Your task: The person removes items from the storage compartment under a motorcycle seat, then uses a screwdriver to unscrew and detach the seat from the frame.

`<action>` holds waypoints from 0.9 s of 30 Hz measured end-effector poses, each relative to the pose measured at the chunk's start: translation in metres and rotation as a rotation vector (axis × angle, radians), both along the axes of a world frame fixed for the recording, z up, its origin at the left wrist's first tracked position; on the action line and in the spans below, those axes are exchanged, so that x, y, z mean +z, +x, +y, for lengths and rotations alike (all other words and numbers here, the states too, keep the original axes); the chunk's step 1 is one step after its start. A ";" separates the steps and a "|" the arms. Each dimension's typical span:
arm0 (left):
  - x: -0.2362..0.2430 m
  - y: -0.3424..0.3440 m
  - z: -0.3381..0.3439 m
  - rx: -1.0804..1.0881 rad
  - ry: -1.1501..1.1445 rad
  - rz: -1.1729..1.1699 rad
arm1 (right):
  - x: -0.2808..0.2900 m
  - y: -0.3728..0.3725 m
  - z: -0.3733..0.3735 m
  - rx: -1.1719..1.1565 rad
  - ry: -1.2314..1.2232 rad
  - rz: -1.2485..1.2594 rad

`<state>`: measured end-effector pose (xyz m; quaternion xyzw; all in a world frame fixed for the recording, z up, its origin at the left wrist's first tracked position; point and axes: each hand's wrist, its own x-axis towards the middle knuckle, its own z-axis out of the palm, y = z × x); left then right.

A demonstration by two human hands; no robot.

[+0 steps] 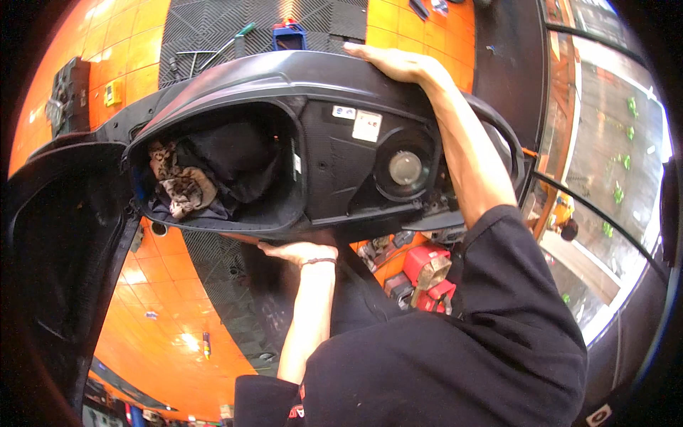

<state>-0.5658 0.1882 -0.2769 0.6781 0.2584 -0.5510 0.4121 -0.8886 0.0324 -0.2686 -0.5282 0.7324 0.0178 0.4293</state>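
Note:
A black scooter body (334,82) lies across the view, with its seat (64,213) tipped up at the left. Within the uncovered storage compartment (299,192) are a patterned cloth (186,186) and dark fabric. Right of the compartment sits a round fuel cap (405,169) in a dark recess. My left hand (299,252) rests against the near side panel, fingers stretched leftward and partly hidden under the edge. Reaching over the rear part, my right hand (391,64) lies flat on the far side panel, fingers extended to the left. Neither hand visibly holds a loose object.
A T-shaped tool (193,62), a green-handled tool (244,32) and a blue tray (290,35) lie beyond the scooter on dark matting. Red equipment (427,274) stands on the near side. A black case (70,96) is at far left; glass panes (619,142) are at right.

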 end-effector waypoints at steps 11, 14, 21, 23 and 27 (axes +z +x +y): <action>0.035 0.002 0.064 -0.242 0.021 0.485 | 0.053 0.060 0.044 0.120 -0.759 0.474; 0.047 -0.023 0.080 -0.413 -0.063 0.449 | 0.098 0.090 0.106 -0.042 -0.865 0.396; 0.050 -0.042 0.077 -0.499 0.001 0.204 | 0.101 0.109 0.232 -0.207 -0.458 0.440; 0.045 -0.027 0.078 -0.650 0.005 0.311 | 0.099 0.109 0.234 -0.190 -0.473 0.424; 0.057 0.030 0.036 -1.258 0.029 0.764 | 0.099 0.103 0.235 -0.187 -0.489 0.413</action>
